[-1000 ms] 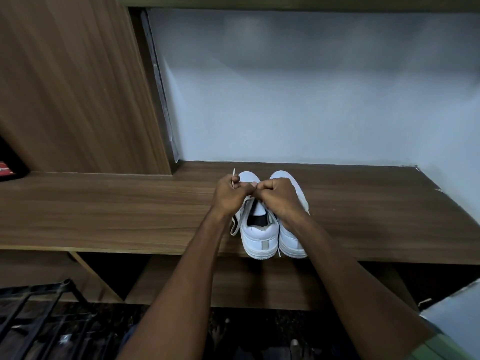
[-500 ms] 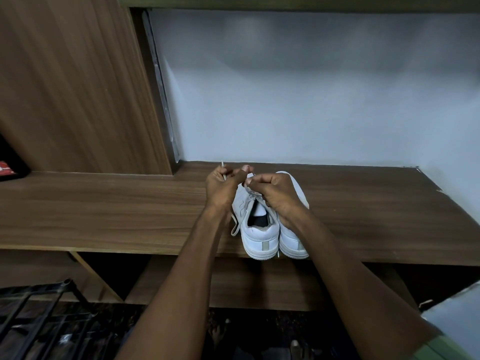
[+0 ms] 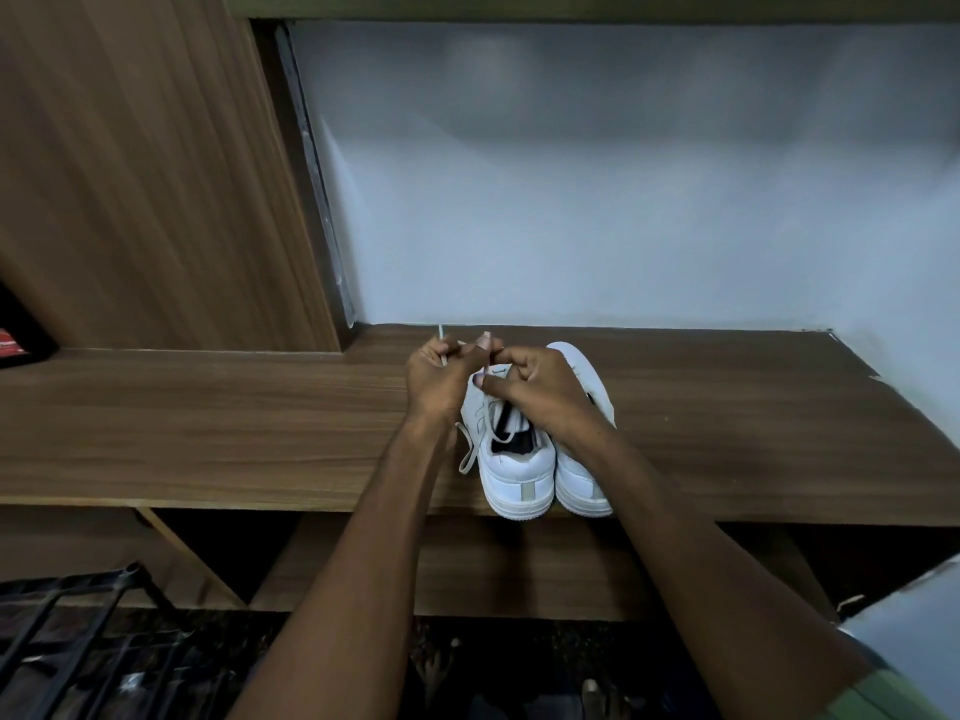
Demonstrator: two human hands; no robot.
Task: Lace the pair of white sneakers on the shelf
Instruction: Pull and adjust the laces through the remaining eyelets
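No text, brand or number can be read here. A red object (image 3: 9, 346) at the far left edge bears small pale marks, too blurred to make out. The heel tab on the left white sneaker (image 3: 525, 492) is a plain grey patch with no lettering that shows

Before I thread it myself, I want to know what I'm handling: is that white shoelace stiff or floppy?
Probably floppy along its length: the flat shoelace droops in a loose loop beside the left sneaker. Its tip likely is stiffer, since it stands straight above the left hand pinching it. It looks light, so it should slide easily.
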